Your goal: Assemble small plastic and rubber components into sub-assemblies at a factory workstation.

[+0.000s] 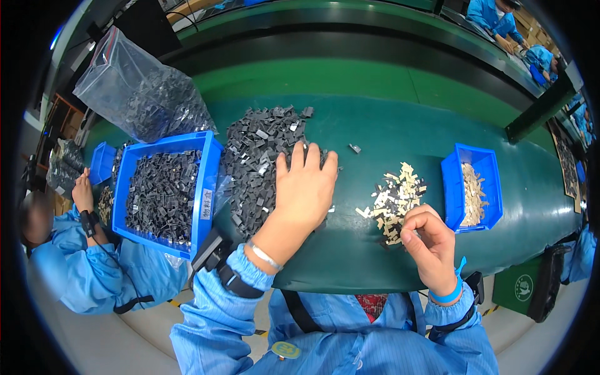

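Note:
My left hand (306,187) lies palm down with its fingers spread over the right edge of a heap of small dark grey plastic parts (256,150). Its fingertips touch the parts, and what is under the palm is hidden. At the near right, my right hand (431,244) is closed, thumb against curled forefinger; anything pinched there is too small or hidden to make out. Just beyond its knuckles is a loose pile of small cream and black pieces (400,197). One single grey part (354,148) lies apart on the green mat.
A blue bin (212,181) full of dark parts stands left of the heap, with a clear plastic bag (144,94) of similar parts behind it. To the right is a smaller blue bin (450,181) holding cream pieces. A co-worker's hand (82,192) is at far left.

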